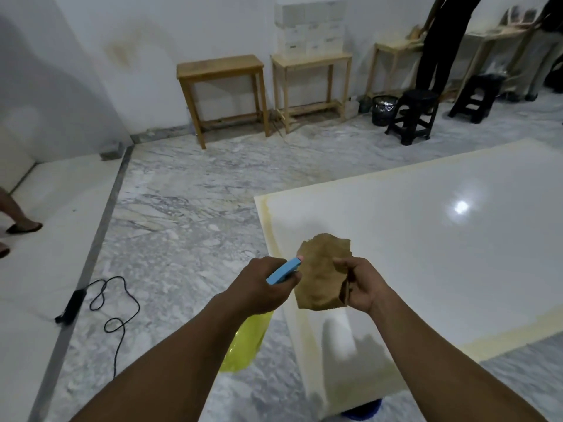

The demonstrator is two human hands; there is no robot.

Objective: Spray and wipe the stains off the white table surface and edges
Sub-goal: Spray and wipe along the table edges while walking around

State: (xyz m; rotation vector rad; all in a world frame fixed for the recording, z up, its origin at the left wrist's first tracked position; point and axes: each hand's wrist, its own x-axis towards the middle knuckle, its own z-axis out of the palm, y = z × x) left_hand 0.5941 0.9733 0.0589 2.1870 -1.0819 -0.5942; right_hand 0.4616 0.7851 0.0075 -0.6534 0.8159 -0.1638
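**Nozzle aimed right, at the cloth**

The left grip was curled round the spray bottle, its blue head pointing up and right at the brown cloth just beside it. The right grip pinched that cloth over the white table, by its yellow-stained left edge.
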